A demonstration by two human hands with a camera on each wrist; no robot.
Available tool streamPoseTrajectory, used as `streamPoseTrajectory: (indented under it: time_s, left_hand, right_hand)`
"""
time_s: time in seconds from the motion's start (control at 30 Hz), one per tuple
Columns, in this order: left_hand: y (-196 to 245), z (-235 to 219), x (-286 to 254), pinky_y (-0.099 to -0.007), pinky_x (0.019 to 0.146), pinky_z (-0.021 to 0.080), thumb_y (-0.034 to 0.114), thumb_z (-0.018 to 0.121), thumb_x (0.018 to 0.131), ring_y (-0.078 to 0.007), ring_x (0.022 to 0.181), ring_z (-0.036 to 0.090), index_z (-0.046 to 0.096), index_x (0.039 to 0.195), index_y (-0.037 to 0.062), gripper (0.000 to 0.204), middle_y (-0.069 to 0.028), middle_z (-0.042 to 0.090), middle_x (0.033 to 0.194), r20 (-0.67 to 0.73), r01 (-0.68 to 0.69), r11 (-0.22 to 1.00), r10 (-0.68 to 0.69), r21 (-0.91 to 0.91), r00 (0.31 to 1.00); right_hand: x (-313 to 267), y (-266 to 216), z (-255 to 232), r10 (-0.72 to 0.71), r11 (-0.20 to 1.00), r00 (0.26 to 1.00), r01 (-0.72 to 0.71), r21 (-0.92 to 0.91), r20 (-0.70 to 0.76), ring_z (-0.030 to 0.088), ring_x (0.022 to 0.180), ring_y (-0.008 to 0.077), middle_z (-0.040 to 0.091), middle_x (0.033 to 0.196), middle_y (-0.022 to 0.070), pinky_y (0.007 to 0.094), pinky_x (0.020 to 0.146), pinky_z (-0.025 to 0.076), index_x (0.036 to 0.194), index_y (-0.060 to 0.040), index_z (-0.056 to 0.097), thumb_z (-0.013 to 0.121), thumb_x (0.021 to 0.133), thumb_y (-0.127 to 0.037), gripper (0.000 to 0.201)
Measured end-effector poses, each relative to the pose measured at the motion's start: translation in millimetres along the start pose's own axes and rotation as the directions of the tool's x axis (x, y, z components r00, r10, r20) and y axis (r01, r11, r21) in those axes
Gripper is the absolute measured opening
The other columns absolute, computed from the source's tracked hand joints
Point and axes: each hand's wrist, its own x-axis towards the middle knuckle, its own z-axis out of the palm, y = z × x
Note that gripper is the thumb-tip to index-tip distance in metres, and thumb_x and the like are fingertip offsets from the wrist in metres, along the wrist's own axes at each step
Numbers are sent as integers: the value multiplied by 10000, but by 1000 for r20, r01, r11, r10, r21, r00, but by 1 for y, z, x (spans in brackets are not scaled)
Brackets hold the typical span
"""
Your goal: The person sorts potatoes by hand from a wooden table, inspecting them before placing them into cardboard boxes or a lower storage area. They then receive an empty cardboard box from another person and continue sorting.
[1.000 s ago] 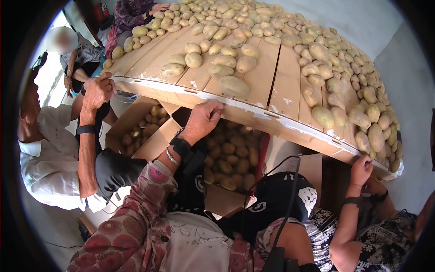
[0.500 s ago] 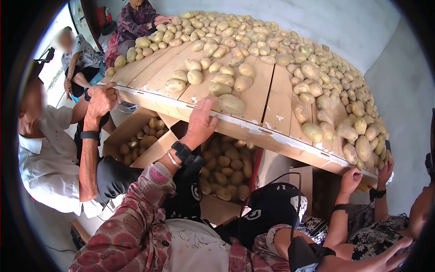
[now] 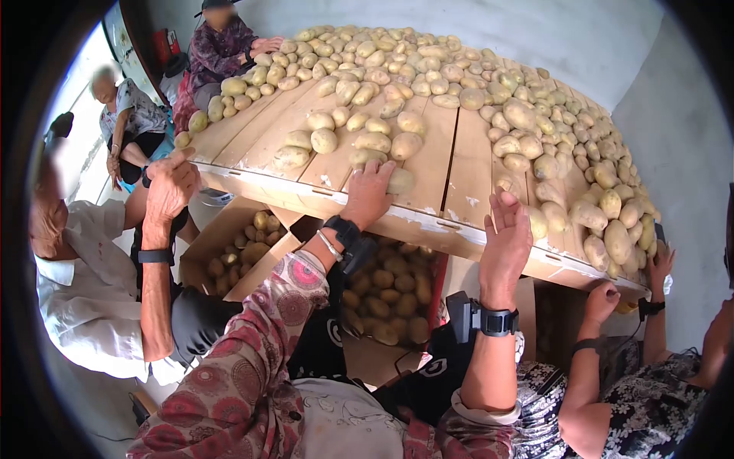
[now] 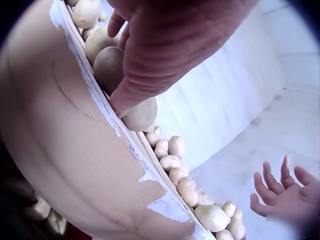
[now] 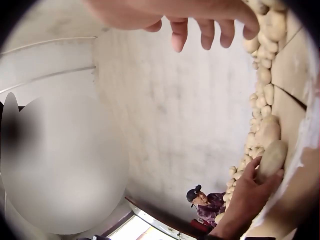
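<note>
In the head view my left hand (image 3: 368,197) is at the front edge of a wooden sorting table, on a large oval potato (image 3: 401,181). The right wrist view shows the thumb and fingers of that left hand (image 5: 245,197) curled round the potato (image 5: 273,159), which lies close to the edge. My right hand (image 3: 506,237) is raised by the table's front edge, palm up and fingers spread, with nothing in it. Seen in the left wrist view, the right hand (image 4: 285,194) has its fingers apart. A few potatoes (image 3: 372,141) lie just beyond my left hand.
Many potatoes (image 3: 520,115) cover the back and right of the slatted table (image 3: 428,183). Below its edge stand a cardboard box (image 3: 200,243) and a crate with potatoes (image 3: 386,294). People sit at left, far left and right, some with hands at the table edge.
My left hand has gone from the table's rim onto the large potato and gripped it. My right hand has risen from low on the right to the table edge.
</note>
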Motion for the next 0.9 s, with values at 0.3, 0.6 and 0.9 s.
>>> streamPoseTrajectory:
  time_s: [0.3,0.6,0.9]
  left_hand:
    - [14,-54,-36,-308,638,461,372,536,905,-218,775,604,476,1209,60,440,-127,594,987,213,189,667,-47,-720,976]
    - [32,-83,-114,-201,393,310,486,390,962,-101,534,514,515,1123,94,442,-54,601,814,733,715,-191,-40,-672,679]
    - [35,-72,-131,-168,613,409,121,637,874,-53,690,483,393,1288,97,481,12,528,942,419,441,150,-154,-885,895]
  right_hand:
    - [9,31,18,233,972,956,-230,-40,180,508,1134,201,539,1232,77,348,932,387,1171,-72,524,430,961,-401,401]
    - [-35,56,47,431,874,545,-451,-182,719,587,856,88,619,988,25,246,750,484,1026,-37,607,595,902,-231,231]
    - [-43,70,41,431,897,677,-396,-198,597,554,883,67,601,975,14,226,739,463,1012,-45,606,505,953,-255,240]
